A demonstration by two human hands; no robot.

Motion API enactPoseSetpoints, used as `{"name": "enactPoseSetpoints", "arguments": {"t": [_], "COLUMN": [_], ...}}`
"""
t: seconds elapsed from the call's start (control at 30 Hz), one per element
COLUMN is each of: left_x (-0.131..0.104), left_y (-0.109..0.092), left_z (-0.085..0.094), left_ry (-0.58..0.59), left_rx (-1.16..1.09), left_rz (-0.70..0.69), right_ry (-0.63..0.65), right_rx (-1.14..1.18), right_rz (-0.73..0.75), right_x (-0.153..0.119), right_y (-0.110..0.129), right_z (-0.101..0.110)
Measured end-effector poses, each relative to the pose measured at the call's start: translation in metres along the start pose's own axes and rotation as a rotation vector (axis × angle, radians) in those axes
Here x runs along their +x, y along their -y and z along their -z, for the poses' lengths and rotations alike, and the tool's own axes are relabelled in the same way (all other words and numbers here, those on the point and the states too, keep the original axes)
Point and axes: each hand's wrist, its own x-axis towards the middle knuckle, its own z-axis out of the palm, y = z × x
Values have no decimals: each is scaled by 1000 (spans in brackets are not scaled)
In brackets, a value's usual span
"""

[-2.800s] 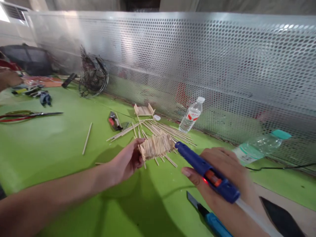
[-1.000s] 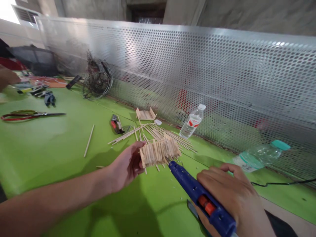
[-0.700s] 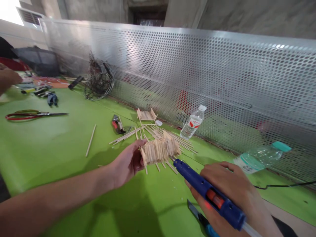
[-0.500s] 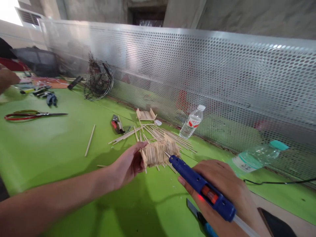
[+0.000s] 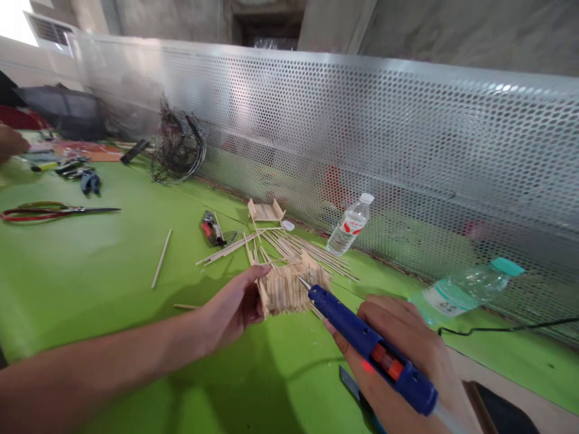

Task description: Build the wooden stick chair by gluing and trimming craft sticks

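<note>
My left hand point(image 5: 242, 295) is closed on the left end of a small model made of wooden sticks point(image 5: 284, 290), holding it over the table. Its thumb lies on the top edge, and the other fingers are partly hidden behind. In my right hand point(image 5: 402, 337) is a blue hot glue gun point(image 5: 357, 328) with a red light glowing at its side. The gun's metal nozzle is at the model's stick surface; whether it touches, I cannot tell. A clear glue stick point(image 5: 446, 417) runs out of its back end. Loose wooden sticks point(image 5: 316, 250) lie behind the model.
On the green table point(image 5: 113, 259) are a second stick piece point(image 5: 266, 211), red-handled pliers point(image 5: 211, 229), scissors point(image 5: 58, 211), two bottles point(image 5: 350, 224), a utility knife point(image 5: 355, 386) and a phone point(image 5: 497, 410). A wire bundle point(image 5: 178, 147) stands by the perforated metal panel point(image 5: 384, 132). Another person's hand point(image 5: 11, 143) shows far left.
The model looks tilted slightly more, and the nozzle has shifted a little left along it. Both hands keep their hold. The whole view has shifted slightly.
</note>
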Motion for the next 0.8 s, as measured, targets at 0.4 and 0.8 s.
{"name": "enactPoseSetpoints", "arguments": {"t": [0.4,0.8], "left_x": [0,-1], "left_y": [0,-1], "left_z": [-3,-3], "left_ry": [-15,-48], "left_rx": [-20,-22], "left_rz": [-4,-4], "right_ry": [-13,-8], "right_rx": [-1,-74], "right_rz": [114,142], "right_x": [-5,-4], "right_y": [-11,-12], "right_z": [0,-2]}}
